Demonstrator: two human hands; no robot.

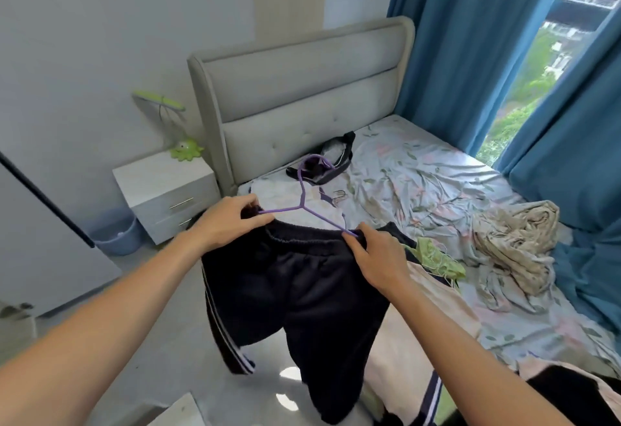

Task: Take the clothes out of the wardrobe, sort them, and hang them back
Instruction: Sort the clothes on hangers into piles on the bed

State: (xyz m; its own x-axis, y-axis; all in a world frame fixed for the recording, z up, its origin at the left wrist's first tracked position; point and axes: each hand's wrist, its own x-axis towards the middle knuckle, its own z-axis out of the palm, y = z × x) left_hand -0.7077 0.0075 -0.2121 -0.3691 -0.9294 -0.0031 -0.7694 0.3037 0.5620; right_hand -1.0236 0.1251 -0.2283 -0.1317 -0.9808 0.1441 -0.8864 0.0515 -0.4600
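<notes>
I hold dark navy trousers [302,294] with white side stripes up in front of me, over the floor beside the bed. A purple hanger [304,190] sits in their waistband, hook pointing up. My left hand [232,220] pinches the waistband and the hanger's left end. My right hand [379,257] grips the waistband at the hanger's right end. More clothes lie on the bed: a black and grey garment [332,160] near the headboard, a white garment [285,193], a light green piece [437,257] and a pale pink garment [433,318].
The bed [437,177] with a floral sheet and a grey headboard fills the right side; a crumpled beige blanket [517,244] lies on it. A white nightstand [164,190] with a green lamp, a blue bin [116,235] and blue curtains [470,49] surround it.
</notes>
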